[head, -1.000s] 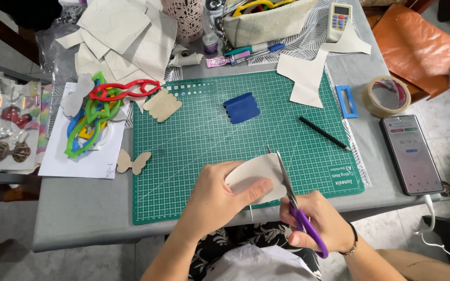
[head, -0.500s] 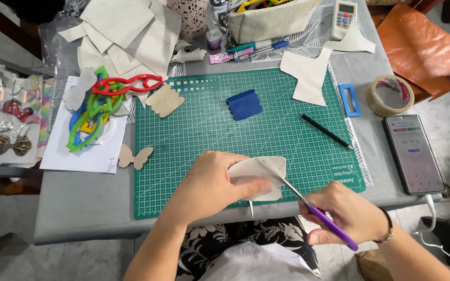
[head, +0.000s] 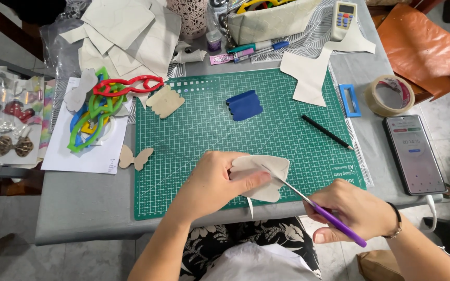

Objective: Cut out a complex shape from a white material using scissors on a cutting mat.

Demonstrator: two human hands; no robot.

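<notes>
My left hand [head: 212, 182] pinches a beige scalloped piece of material [head: 263, 177] just above the near edge of the green cutting mat [head: 209, 125]. My right hand [head: 352, 211] grips purple-handled scissors [head: 321, 211], whose blades reach into the piece from the right. A thin trimmed strip [head: 249, 206] hangs below the piece.
On the mat lie a blue scalloped shape [head: 244, 105], a beige one [head: 165, 101] and a black pencil [head: 327, 132]. A butterfly cutout [head: 135, 157] and coloured plastic templates [head: 97, 106] sit left. Tape roll [head: 390, 96], phone [head: 415, 154] and blue frame [head: 349, 100] lie right.
The scissors swung from pointing up beside the piece to lying low at its right, blades cutting in. My left hand turned the piece, and my right hand moved rightward.
</notes>
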